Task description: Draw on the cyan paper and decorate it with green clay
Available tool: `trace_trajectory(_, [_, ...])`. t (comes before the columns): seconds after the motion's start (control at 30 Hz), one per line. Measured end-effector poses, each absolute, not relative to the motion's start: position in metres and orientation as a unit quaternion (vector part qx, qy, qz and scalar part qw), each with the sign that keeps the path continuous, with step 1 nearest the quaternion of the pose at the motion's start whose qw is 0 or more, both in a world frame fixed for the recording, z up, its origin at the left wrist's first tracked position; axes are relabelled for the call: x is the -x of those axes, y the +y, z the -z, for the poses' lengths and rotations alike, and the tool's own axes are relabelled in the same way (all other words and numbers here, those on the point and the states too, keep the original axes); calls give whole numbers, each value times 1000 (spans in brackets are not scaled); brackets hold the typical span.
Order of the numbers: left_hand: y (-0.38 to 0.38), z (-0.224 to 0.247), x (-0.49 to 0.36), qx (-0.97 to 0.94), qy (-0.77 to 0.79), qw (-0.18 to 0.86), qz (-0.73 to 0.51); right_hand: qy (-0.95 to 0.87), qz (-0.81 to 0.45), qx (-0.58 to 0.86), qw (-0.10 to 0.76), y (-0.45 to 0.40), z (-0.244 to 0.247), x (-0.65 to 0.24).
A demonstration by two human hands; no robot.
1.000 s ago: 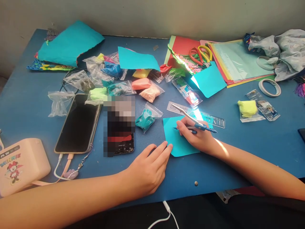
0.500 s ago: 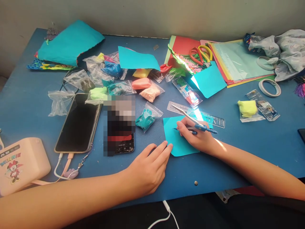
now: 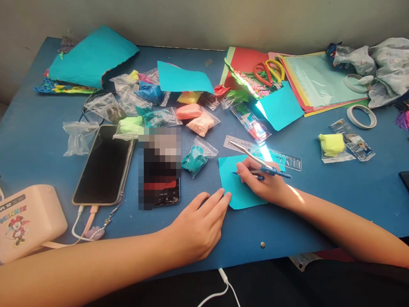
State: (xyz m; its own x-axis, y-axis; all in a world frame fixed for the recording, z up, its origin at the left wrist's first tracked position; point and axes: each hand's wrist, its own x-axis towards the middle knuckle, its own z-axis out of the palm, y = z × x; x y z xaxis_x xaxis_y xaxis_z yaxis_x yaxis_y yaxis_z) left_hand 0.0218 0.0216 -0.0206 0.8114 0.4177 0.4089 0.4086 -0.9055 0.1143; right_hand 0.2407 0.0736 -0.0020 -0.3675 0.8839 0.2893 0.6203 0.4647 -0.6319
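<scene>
The right hand [image 3: 271, 187] grips a compass [image 3: 269, 170], seemingly marking turquoise paper [image 3: 240, 195] that needs steadying by the open left hand [image 3: 198, 226].

Pink power bank [image 3: 36, 219]: "MINNIE" in colored capitals on the front, above a cartoon figure
Power bank's dark display [image 3: 12, 202]: digits, too unclear to read surely
Smartphone's lower screen [image 3: 166, 194]: small white text, illegible
Clear stencil ruler [image 3: 291, 162]: markings too small to read

Bright light streaks the blue table [image 3: 246, 230], its far edge beside a plain greyish wall [image 3: 191, 23]
</scene>
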Motion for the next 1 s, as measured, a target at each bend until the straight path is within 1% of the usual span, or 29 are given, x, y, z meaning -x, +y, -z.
trace_trajectory(0.1, [21,20,-21,-953,217,8,-213,-801,-212,469,305,74,2,-241])
trace_trajectory(0.27, [22,18,-21,-954,213,4,-209,-821,-235,440,276,74,0,-242])
trace_trajectory(0.47, [22,18,-21,-952,215,18,-218,-811,-229,454,289,74,0,-243])
trace_trajectory(0.7, [21,13,-20,-956,217,17,-198,-804,-269,462,262,74,-3,-245])
trace_trajectory(0.9, [20,10,-19,-955,219,45,-193,-800,-253,473,270,74,-6,-244])
trace_trajectory(1.0, [19,9,-18,-951,221,54,-208,-809,-265,454,262,75,-9,-245])
